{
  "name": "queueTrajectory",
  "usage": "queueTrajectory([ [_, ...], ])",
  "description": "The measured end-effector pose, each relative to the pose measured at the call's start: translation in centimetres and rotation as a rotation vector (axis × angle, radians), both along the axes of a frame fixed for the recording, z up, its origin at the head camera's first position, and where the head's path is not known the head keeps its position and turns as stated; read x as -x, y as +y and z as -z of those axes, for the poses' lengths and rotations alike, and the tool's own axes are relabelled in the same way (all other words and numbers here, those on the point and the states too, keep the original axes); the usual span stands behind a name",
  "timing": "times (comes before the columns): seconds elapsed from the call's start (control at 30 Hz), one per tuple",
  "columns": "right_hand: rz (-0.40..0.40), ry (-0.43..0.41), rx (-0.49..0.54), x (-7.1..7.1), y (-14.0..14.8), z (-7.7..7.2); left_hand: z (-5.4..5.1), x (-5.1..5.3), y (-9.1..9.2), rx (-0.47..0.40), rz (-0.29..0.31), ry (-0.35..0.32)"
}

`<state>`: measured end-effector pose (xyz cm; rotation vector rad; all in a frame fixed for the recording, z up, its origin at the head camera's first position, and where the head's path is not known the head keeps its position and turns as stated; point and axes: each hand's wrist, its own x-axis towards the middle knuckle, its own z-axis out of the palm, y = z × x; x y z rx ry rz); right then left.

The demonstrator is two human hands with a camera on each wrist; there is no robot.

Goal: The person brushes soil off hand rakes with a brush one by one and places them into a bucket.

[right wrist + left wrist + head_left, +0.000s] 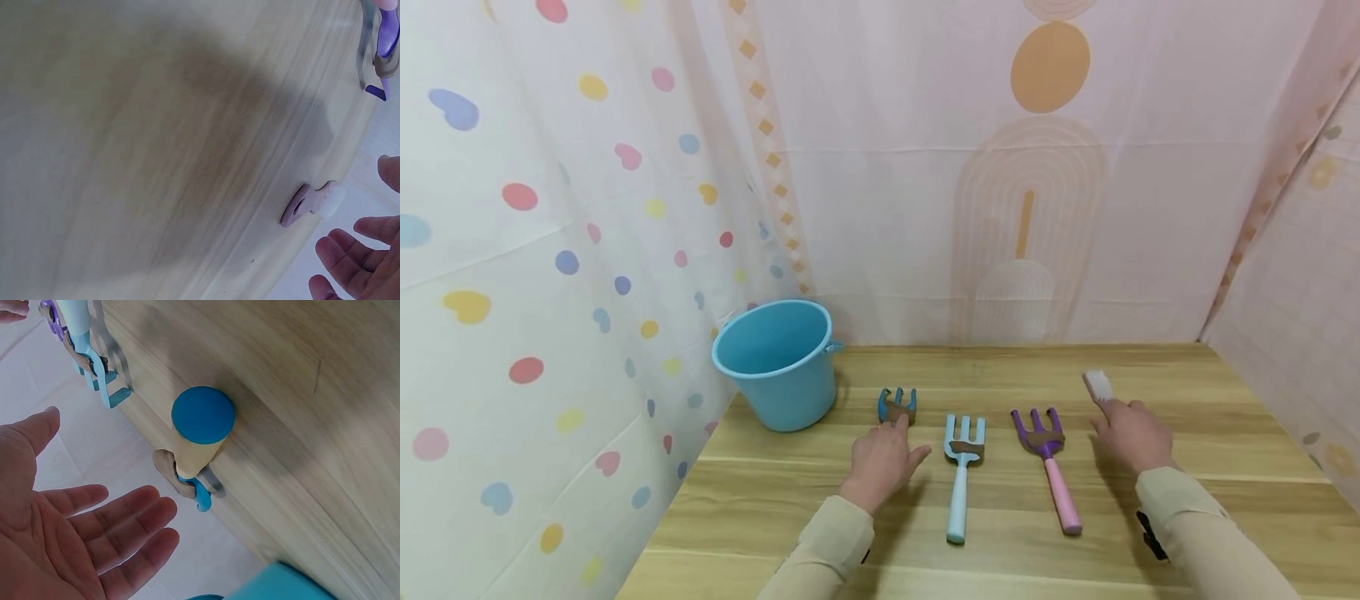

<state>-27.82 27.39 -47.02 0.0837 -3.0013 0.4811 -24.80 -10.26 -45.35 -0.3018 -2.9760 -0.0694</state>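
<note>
Fingers extended, my left hand (880, 467) hovers over a small blue hand fork (897, 406) with a brown patch across its tines. The left wrist view shows its pale handle with a blue end cap (203, 415), apart from the fingers. My right hand (1135, 437) reaches, fingers loosely spread, by a small brush (1099, 386) with white bristles. A gap separates hand and brush in the right wrist view. Between the hands lie a light blue fork (958, 500) and a purple fork with a pink handle (1060, 496), both with brown on their tines.
A blue bucket (790, 400) stands at the table's back left corner, its inside visible from above. Patterned curtains (880, 208) hang behind and along both sides of the wooden table (1000, 558).
</note>
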Motion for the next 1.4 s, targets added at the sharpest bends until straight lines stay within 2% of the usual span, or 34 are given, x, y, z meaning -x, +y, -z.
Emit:
queueTrajectory([
  [0.17,0.009,0.01,0.0,0.3,0.1,0.2,-0.1,-0.1,0.1,0.019,0.009,0.015],
  [0.4,0.071,-0.083,0.016,1.1,1.9,0.9,-0.2,-0.1,0.3,0.014,0.026,0.025],
  [0.57,0.099,-0.117,0.022,1.8,2.4,1.1,-0.4,-0.1,0.4,0.005,0.024,0.018],
  [0.77,0.086,-0.091,-0.002,2.4,2.1,0.9,-0.5,-0.2,0.4,0.024,0.019,0.003],
  [0.93,0.08,-0.04,-0.026,2.3,1.8,1.0,-0.3,-0.4,0.3,0.028,0.018,-0.037],
  [1.1,0.077,-0.002,-0.041,2.3,2.0,1.3,-0.1,-0.5,0.2,0.024,0.024,-0.03],
  [1.4,0.081,-0.09,-0.032,2.8,1.9,0.0,0.0,-0.4,0.2,0.024,0.04,-0.018],
])
